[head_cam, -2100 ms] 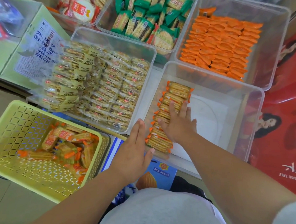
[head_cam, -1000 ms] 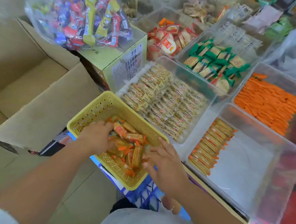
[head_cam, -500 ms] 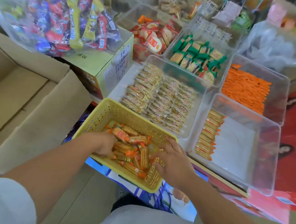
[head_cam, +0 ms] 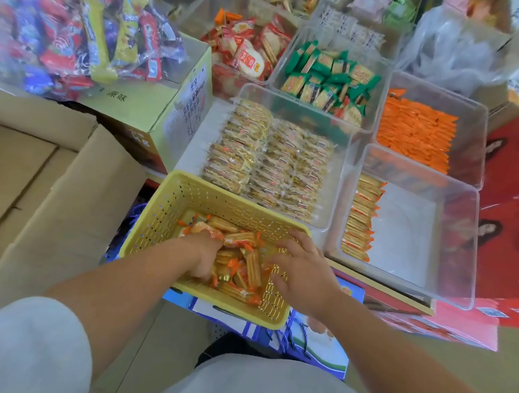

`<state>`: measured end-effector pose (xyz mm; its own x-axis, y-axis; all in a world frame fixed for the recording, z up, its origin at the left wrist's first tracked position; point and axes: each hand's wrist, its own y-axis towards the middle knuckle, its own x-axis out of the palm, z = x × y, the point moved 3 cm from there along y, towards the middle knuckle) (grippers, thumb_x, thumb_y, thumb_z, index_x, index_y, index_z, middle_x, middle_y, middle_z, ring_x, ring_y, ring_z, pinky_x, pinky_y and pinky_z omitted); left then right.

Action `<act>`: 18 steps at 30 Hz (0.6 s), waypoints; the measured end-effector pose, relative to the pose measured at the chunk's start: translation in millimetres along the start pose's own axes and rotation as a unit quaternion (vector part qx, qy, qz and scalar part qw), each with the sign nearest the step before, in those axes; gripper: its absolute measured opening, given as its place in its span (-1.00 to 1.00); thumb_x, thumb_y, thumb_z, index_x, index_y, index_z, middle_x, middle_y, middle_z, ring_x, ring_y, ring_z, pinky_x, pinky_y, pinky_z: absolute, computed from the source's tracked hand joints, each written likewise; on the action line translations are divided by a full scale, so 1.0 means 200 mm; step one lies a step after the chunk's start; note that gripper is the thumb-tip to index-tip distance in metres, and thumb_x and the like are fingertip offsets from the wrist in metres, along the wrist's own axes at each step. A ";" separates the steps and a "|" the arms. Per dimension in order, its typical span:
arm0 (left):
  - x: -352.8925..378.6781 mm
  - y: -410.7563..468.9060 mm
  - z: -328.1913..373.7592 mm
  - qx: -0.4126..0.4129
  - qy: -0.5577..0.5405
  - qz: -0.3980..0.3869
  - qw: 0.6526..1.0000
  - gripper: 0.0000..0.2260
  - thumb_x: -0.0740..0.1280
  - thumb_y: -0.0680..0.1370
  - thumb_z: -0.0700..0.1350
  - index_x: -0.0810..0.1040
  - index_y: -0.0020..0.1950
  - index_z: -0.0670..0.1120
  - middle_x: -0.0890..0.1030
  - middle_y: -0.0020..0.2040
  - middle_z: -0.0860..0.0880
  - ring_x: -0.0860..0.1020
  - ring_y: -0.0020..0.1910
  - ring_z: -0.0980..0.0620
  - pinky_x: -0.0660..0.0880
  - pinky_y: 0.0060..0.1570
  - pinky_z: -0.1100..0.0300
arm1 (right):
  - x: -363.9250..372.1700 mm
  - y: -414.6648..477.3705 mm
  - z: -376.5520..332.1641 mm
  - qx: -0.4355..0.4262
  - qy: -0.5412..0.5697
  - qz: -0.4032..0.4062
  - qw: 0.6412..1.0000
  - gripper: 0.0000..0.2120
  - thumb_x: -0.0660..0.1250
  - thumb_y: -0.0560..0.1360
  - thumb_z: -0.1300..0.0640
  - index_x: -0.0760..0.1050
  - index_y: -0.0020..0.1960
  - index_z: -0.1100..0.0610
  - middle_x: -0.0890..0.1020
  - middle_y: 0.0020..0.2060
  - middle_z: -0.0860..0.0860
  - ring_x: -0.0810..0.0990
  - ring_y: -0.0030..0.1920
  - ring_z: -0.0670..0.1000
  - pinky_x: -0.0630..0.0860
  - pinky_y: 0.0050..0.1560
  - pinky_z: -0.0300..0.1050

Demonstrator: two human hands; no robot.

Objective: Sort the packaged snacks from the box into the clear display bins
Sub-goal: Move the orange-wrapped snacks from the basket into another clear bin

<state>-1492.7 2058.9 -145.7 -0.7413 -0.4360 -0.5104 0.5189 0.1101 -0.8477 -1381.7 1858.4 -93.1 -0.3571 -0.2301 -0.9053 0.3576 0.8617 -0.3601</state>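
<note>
Left hand [head_cam: 205, 255]: sunk into orange-ended cracker packets [head_cam: 253, 268] in yellow basket [head_cam: 171, 202]; fingers buried, grip cannot be told. Right hand [head_cam: 303, 271]: fingers spread, loosely bent over packets at basket's right side; nothing visibly pinched. Target: clear bin [head_cam: 460, 247] just right of basket, with one row [head_cam: 359, 218] of same packets along left wall. Handling, judged: packets light, film slippery, crackers brittle. Take hold by long sides, stacked flat; no squeezing, no pulling on crimped ends.

Clear bins [head_cam: 402, 237] crowd what looks like a low shelf [head_cam: 384, 287].
</note>
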 end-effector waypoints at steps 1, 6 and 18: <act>-0.02 0.01 0.01 0.002 0.026 0.006 1.000 -0.20 0.48 0.53 -0.03 0.14 0.67 -0.02 0.26 0.54 -0.17 0.41 0.43 -0.22 0.49 0.35 -0.03 | 0.00 0.00 0.00 0.002 0.000 0.001 1.000 -0.59 0.19 0.58 -0.17 0.46 0.41 -0.19 0.39 0.45 -0.12 0.05 0.56 0.10 0.16 0.53 0.14; -0.08 0.03 0.04 0.056 0.024 -0.001 0.998 -0.28 0.53 0.42 0.10 0.39 0.52 -0.08 0.44 0.35 -0.09 0.56 0.18 -0.11 0.62 0.15 -0.02 | 0.01 -0.01 0.00 0.008 0.000 0.001 1.000 -0.58 0.18 0.58 -0.16 0.44 0.42 -0.18 0.36 0.46 -0.13 0.04 0.56 0.08 0.19 0.50 0.16; -0.01 0.09 0.00 0.035 -0.102 -0.033 0.994 -0.09 0.46 0.50 0.16 0.04 0.68 -0.06 0.42 0.53 -0.12 0.60 0.24 -0.09 0.61 0.19 0.03 | 0.01 -0.01 0.00 0.018 0.012 0.011 1.000 -0.61 0.20 0.57 -0.15 0.50 0.37 -0.17 0.38 0.44 -0.15 0.04 0.56 0.06 0.19 0.49 0.14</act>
<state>-1481.8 2061.5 -160.1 -0.6766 -0.6133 -0.4075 0.5053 0.0158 -0.8628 -1383.8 1856.0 -94.5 -0.3694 -0.1989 -0.9077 0.3961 0.8500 -0.3474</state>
